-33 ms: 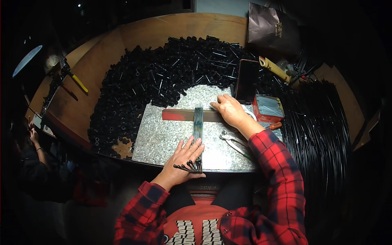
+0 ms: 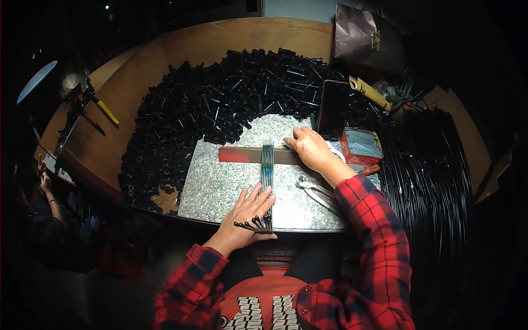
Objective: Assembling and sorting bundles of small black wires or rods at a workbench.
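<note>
A row of several thin black metal rods (image 2: pixel 267 165) with bent, knobbed ends lies across a dark reddish-brown bar (image 2: pixel 234 154) on a speckled grey slab (image 2: pixel 214 192). My left hand (image 2: pixel 246 214) steadies the rods near the slab's front edge, fingers long over their side and thumb by the bent ends. Curled fingers of my right hand (image 2: pixel 312 149) rest by the bar's right part, just right of the rods' far ends. Whatever those fingers may hold is hidden. Pliers (image 2: pixel 316 193) with pale handles lie beside my right forearm.
A big heap of small black parts (image 2: pixel 187 110) rings the slab inside a wooden wall (image 2: pixel 220 38). At right are a phone (image 2: pixel 332 110), a red box (image 2: pixel 360 146), a screwdriver (image 2: pixel 372 170) and many long black rods (image 2: pixel 426 170). Another person's hand (image 2: pixel 46 184) shows far left.
</note>
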Action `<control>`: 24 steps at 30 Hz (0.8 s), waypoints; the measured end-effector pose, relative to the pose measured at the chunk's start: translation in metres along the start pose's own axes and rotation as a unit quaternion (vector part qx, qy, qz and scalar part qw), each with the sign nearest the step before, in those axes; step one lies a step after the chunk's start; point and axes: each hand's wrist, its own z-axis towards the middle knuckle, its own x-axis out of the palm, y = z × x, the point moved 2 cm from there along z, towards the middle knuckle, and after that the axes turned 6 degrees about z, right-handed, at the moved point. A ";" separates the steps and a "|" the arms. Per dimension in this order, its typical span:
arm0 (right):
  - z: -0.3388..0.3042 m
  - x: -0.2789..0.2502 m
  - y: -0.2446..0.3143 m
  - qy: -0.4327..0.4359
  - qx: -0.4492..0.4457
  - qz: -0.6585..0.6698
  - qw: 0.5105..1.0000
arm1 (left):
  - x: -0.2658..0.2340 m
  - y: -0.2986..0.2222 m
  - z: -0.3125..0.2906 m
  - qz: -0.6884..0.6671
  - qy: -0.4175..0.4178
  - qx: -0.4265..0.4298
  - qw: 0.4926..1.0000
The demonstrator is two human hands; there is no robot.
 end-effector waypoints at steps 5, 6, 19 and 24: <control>0.003 -0.005 0.002 0.001 -0.033 -0.051 0.998 | 0.001 0.001 0.000 0.003 -0.005 0.004 1.000; 0.003 -0.004 0.001 0.001 -0.033 -0.051 0.998 | 0.001 0.001 0.000 0.004 -0.007 0.005 1.000; 0.002 0.006 -0.002 -0.001 -0.008 0.013 1.000 | 0.001 0.000 0.001 0.005 0.000 0.005 1.000; 0.007 0.001 0.004 0.013 -0.018 -0.014 1.000 | 0.001 0.000 0.001 0.004 0.002 0.002 1.000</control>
